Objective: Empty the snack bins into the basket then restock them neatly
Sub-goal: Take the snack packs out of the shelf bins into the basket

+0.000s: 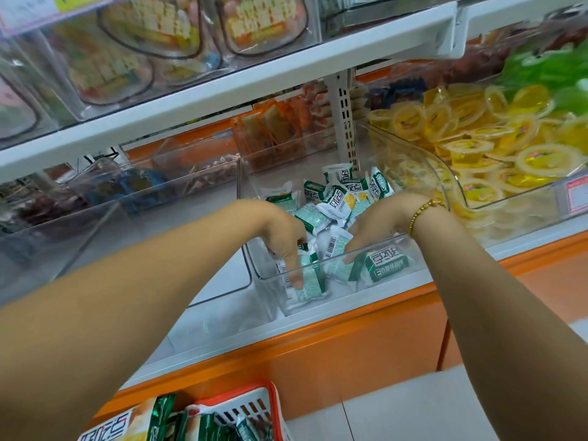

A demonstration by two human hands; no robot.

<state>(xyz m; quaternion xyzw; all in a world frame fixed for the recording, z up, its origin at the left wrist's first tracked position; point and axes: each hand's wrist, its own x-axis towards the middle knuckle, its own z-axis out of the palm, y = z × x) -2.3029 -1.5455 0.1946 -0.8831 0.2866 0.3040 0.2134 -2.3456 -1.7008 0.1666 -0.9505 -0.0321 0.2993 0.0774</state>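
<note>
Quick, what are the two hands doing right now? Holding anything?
Left hand: index finger presses a green packet; grip cannot be told.
Right hand: open, straight fingers touching loose packets.

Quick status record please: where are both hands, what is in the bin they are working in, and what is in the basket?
bin: clear bin on the shelf, partly filled with green-and-white packets
left hand: inside the bin, one finger on a front packet; grip unclear
right hand: inside the bin, fingers resting on packets; bracelet on the wrist
basket: red basket below, holding similar packets
neighbour: yellow jelly cups in the bin to the right
</note>
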